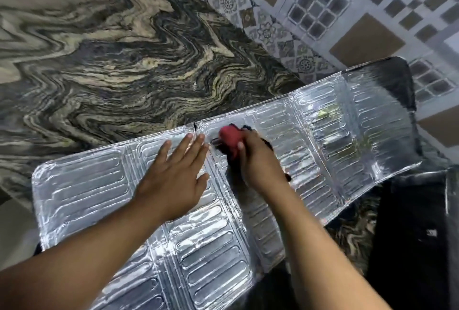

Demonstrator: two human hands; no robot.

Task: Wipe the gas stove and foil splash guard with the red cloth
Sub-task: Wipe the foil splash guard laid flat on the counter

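Hands are working on a foil splash guard [82, 193] that is lying unfolded across a swirled granite counter [111, 61], probably laid flat so it can be rubbed without buckling. Left hand [177, 175] is pressing down with straight, spread fingers, apparently pinning the thin panels in place. Right hand [258, 158] is gripping a bunched red cloth [229, 137], fingers curled around it, rubbing near a center fold. Patterned wall tiles [323, 12] are showing behind. No gas stove is clearly visible.

I see a red cloth [229, 137], silver ribbed foil guard [82, 190], and a swirled grey-cream desk [111, 49].
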